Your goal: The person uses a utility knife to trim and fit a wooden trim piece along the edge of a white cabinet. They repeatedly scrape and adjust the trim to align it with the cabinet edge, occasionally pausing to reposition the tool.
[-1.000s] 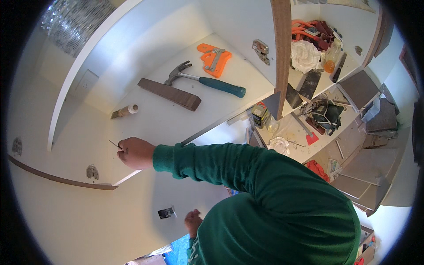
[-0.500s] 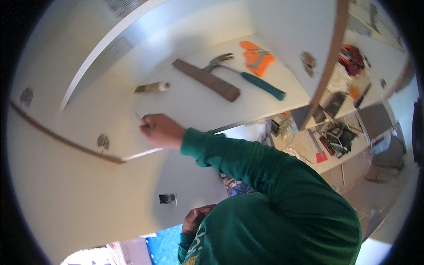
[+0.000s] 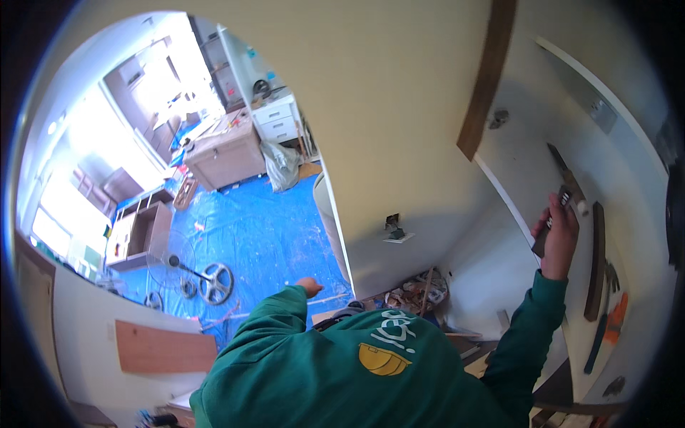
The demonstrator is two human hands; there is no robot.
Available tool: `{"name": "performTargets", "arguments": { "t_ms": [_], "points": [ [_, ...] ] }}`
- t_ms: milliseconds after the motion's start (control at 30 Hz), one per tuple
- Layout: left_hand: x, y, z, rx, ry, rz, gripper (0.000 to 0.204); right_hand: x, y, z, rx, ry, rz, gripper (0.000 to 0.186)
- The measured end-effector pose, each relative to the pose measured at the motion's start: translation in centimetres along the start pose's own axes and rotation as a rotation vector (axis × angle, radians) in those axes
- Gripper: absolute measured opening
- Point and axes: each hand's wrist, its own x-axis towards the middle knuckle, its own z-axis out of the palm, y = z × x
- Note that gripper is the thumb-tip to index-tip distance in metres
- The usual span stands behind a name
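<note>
My right hand (image 3: 560, 239), raised in front of the shelf at the right, is closed round a dark oblong tool with white marks (image 3: 542, 241). Just beyond it lies a tube with a white end (image 3: 573, 184). A dark wooden strip (image 3: 594, 264) rests on the shelf, beside a claw hammer with a green handle (image 3: 596, 346) and an orange tool (image 3: 616, 317). My left hand (image 3: 310, 287) reaches out low by the doorway, over the blue floor sheet (image 3: 264, 250). Its fingers are too small and partly hidden to make out.
A wall with an open socket box (image 3: 394, 227) stands between doorway and shelf. Crumpled debris (image 3: 421, 292) lies below. Beyond the doorway are a wooden chest (image 3: 225, 160), white drawers (image 3: 277, 121), a pedestal fan (image 3: 171, 260) and a leaning wooden panel (image 3: 164, 348).
My view has swung left, bringing the doorway and the room into sight. My right hand has come up off the shelf with the dark tool in it; my left arm now stretches away from my body.
</note>
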Motion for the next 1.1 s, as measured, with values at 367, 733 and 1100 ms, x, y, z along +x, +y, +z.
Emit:
{"name": "performTargets", "arguments": {
  "t_ms": [367,733,1100],
  "points": [
    [-7.4,-7.2,10.5,0.003,-0.154,-0.133,0.062,-0.1,0.7,0.0,-0.060,-0.013,0.026,0.030],
    [-4.9,-3.0,8.0,-0.102,-0.076,-0.003,0.056,0.2,1.2,-0.4,-0.034,-0.005,0.025,0.037],
    [-5.4,-1.6,7.7,-0.019,-0.106,0.037,0.054,0.7,1.7,-0.8,-0.030,-0.011,0.023,0.040]
  ]
}}
